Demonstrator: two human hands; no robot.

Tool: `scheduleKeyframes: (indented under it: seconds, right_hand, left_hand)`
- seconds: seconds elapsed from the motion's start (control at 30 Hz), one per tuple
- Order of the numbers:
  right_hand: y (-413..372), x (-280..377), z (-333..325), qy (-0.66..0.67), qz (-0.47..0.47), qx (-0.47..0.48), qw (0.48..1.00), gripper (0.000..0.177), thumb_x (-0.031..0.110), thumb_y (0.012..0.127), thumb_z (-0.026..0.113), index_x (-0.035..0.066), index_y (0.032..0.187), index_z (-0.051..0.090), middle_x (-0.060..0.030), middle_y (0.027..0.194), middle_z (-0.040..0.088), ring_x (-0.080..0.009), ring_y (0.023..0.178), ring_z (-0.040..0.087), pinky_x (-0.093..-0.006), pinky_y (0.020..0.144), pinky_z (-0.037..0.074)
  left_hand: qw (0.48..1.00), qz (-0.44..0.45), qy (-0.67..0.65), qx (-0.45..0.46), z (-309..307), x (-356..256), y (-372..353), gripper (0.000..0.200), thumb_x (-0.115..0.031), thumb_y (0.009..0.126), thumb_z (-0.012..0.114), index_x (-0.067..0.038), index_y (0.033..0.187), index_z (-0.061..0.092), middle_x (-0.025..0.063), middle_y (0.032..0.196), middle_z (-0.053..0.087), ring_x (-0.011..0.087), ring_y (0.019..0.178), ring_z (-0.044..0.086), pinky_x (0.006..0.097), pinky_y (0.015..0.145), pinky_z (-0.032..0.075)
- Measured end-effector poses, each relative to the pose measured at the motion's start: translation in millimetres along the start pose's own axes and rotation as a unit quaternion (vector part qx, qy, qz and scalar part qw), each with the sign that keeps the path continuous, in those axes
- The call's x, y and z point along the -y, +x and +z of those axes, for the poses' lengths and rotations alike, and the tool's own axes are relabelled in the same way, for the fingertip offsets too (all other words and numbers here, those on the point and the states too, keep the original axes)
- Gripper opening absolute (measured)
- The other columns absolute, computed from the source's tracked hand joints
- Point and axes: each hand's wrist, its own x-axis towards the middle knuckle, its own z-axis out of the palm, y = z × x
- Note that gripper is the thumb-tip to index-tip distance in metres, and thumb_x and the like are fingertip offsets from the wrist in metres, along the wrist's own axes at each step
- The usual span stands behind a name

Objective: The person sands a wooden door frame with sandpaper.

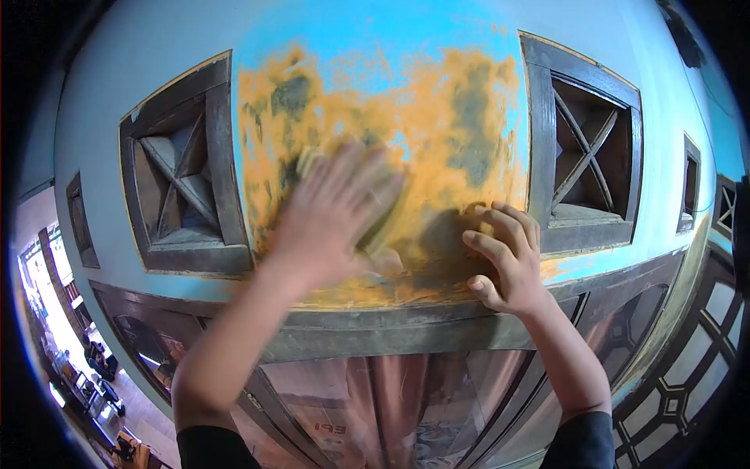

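My left hand [332, 215] is pressed nearly flat to the wall, smeared by motion. Beneath its fingers is a flat pad, apparently sandpaper [311, 162], with only its blurred edges showing. Around it the wall patch [426, 180] is mottled orange and dark grey, with blue paint [375, 27] above and scuffed flecks of blue within. My right hand [512, 254] is at the patch's lower right, fingers bent and apart, with fingertips at or near the surface. Nothing shows in that hand, and its shadow falls on the wall.
Dark wooden vent frames with crossed bars flank the patch, one at left [187, 168] and one at right [586, 148]. Below runs a wooden beam [391, 332] over glass panes [437, 399] with curtains behind. A bright room [78, 328] with furniture lies at far left.
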Motion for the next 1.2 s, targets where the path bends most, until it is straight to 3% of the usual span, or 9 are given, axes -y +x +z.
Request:
scheduleKeyframes:
  seconds: [0.17, 0.27, 0.4, 0.5, 0.73, 0.83, 0.9, 1.0, 1.2]
  right_hand:
    - [-3.7, 0.0, 1.0, -0.014, 0.055, -0.005, 0.998, 0.05, 0.056, 0.093, 0.061, 0.02, 0.127, 0.068, -0.0108, 0.139, 0.058, -0.0361, 0.134, 0.049, -0.0524, 0.112, 0.034]
    - [-3.3, 2.0, 1.8, -0.037, 0.07, -0.015, 0.997, 0.046, 0.05, 0.09, 0.065, 0.019, 0.124, 0.069, -0.0111, 0.138, 0.058, -0.0365, 0.134, 0.049, -0.0533, 0.112, 0.034]
    - [-5.4, 3.9, 4.1, -0.031, 0.078, -0.029, 0.996, 0.036, 0.036, 0.082, 0.073, 0.016, 0.112, 0.069, -0.0125, 0.133, 0.059, -0.0375, 0.132, 0.051, -0.0537, 0.111, 0.036]
    - [-7.9, -1.2, 7.5, -0.01, 0.084, -0.065, 0.994, 0.032, 0.023, 0.075, 0.075, 0.013, 0.104, 0.067, -0.0134, 0.128, 0.06, -0.0393, 0.129, 0.052, -0.0532, 0.109, 0.039]
    - [-7.6, -0.5, 6.9, -0.009, 0.129, -0.088, 0.988, 0.04, 0.021, 0.076, 0.073, 0.011, 0.114, 0.066, -0.015, 0.135, 0.057, -0.0405, 0.132, 0.048, -0.0517, 0.109, 0.037]
    - [-9.6, -0.6, 7.5, -0.016, 0.135, -0.098, 0.986, 0.043, 0.027, 0.082, 0.07, 0.009, 0.121, 0.065, -0.0185, 0.138, 0.055, -0.0439, 0.133, 0.046, -0.0541, 0.111, 0.035]
    - [-10.8, -3.0, 7.5, -0.011, 0.135, -0.119, 0.984, 0.044, 0.031, 0.086, 0.069, 0.008, 0.123, 0.063, -0.0206, 0.138, 0.054, -0.0453, 0.133, 0.045, -0.0558, 0.111, 0.033]
    - [-14.1, -10.7, 12.7, 0.021, 0.128, -0.18, 0.975, 0.057, 0.05, 0.097, 0.056, 0.004, 0.131, 0.056, -0.0244, 0.138, 0.053, -0.0457, 0.133, 0.045, -0.0578, 0.112, 0.031]
    - [-16.0, -8.3, 12.7, -0.001, 0.139, -0.168, 0.976, 0.061, 0.052, 0.098, 0.055, 0.004, 0.134, 0.053, -0.0242, 0.139, 0.053, -0.0451, 0.132, 0.046, -0.0569, 0.111, 0.033]
  left_hand:
    - [0.962, -0.127, 0.141, -0.194, -5.5, 86.5, 58.3, 0.083, -0.077, 0.096, 0.038, -0.032, 0.163, 0.024, 0.0018, 0.17, 0.024, 0.0325, 0.157, 0.018, 0.0507, 0.129, 0.011]
    - [0.959, -0.142, 0.122, -0.215, -5.7, 59.6, 92.2, 0.079, -0.072, 0.097, 0.042, -0.03, 0.163, 0.027, 0.0026, 0.169, 0.026, 0.0322, 0.157, 0.018, 0.0512, 0.129, 0.01]
    - [0.996, 0.001, 0.014, -0.093, 2.5, -44.9, 89.2, 0.078, -0.065, 0.097, 0.051, -0.031, 0.163, 0.027, 0.0026, 0.171, 0.02, 0.0332, 0.157, 0.017, 0.0527, 0.128, 0.012]
    - [0.998, 0.054, 0.037, -0.012, -5.1, -46.7, 72.3, 0.079, -0.065, 0.097, 0.05, -0.032, 0.163, 0.025, 0.0032, 0.171, 0.018, 0.0337, 0.157, 0.016, 0.0523, 0.128, 0.012]
    - [0.957, -0.152, 0.113, -0.22, -13.8, 59.7, 98.6, 0.07, -0.06, 0.102, 0.043, -0.031, 0.164, 0.024, 0.0032, 0.171, 0.019, 0.0288, 0.158, 0.015, 0.0499, 0.128, 0.012]
    - [0.978, -0.112, 0.011, -0.176, 1.0, -10.2, 78.4, 0.07, -0.059, 0.098, 0.051, -0.034, 0.161, 0.032, 0.0039, 0.168, 0.029, 0.0307, 0.157, 0.018, 0.0555, 0.126, 0.015]
    - [0.999, 0.01, 0.04, -0.004, 11.6, -67.8, 42.5, 0.072, -0.059, 0.097, 0.052, -0.033, 0.161, 0.031, 0.0046, 0.169, 0.027, 0.0328, 0.157, 0.018, 0.059, 0.125, 0.015]
    - [0.993, 0.109, -0.025, 0.025, 12.1, -55.5, 23.9, 0.074, -0.059, 0.096, 0.053, -0.032, 0.161, 0.03, 0.0054, 0.169, 0.025, 0.0352, 0.156, 0.019, 0.0616, 0.124, 0.016]
    - [0.973, -0.124, 0.105, -0.162, -6.8, 50.7, 54.8, 0.074, -0.062, 0.101, 0.042, -0.033, 0.164, 0.017, 0.0034, 0.171, 0.019, 0.0317, 0.157, 0.019, 0.0517, 0.128, 0.011]
